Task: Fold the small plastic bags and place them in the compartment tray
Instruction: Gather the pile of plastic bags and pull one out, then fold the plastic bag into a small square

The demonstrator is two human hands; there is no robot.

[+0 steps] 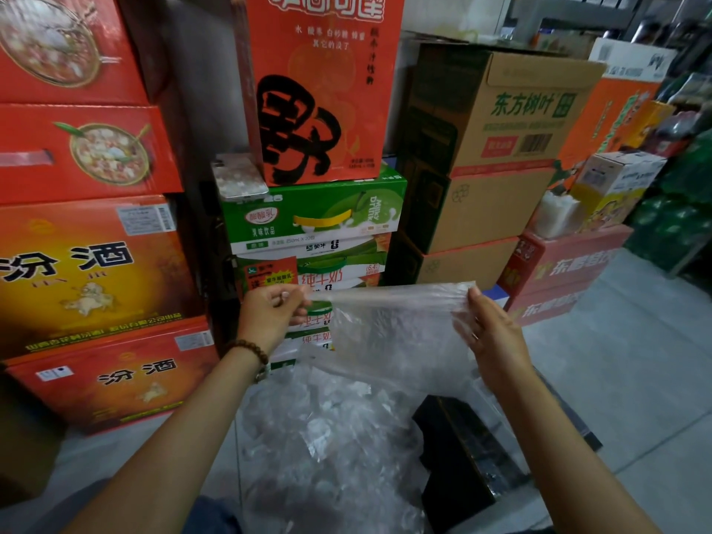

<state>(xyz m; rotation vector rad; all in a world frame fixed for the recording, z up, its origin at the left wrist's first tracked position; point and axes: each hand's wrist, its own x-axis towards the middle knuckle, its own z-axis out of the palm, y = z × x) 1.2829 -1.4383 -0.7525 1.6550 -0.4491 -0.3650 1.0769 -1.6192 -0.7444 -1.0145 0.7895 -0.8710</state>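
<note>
Two grips, left hand [269,314] and right hand [495,333], pinching plastic bag [393,329], tiled floor [635,364], stacked cartons [316,109].

one wide-angle view, worn on the person's head, faces forward and down. both forearms [181,441] enter from the near edge, and the left hand [271,316] and right hand [497,337] sit close, mid-frame. stacked boxes [319,94] fill the far side; the floor [639,364] spreads to the right.

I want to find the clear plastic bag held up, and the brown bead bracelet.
Clear thin plastic bag [393,329]: head view, middle of stretched sheet.
Brown wooden bead bracelet [248,349]: head view, beads on left wrist.
</note>
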